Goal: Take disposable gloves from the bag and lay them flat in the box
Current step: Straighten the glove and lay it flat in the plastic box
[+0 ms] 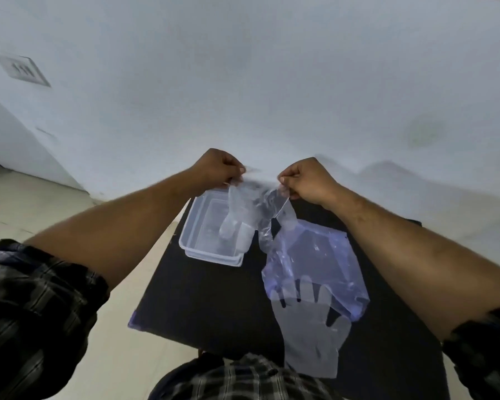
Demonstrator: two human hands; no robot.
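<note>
One wide camera on my head, looking forward and down along my forearms, close over my dark table [202, 307], white wall [243, 82] filling the top, edges bent by the lens

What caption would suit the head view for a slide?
Both hands, left hand and right hand, stretch a clear glove above the plastic box, beside the bag.

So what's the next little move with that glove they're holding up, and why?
Probably lower it straight down into the clear box. Both hands, left and right, pinch the glove by its cuff and stretch it open, with its fingers dangling above the box, so it seems ready to be laid flat.
</note>
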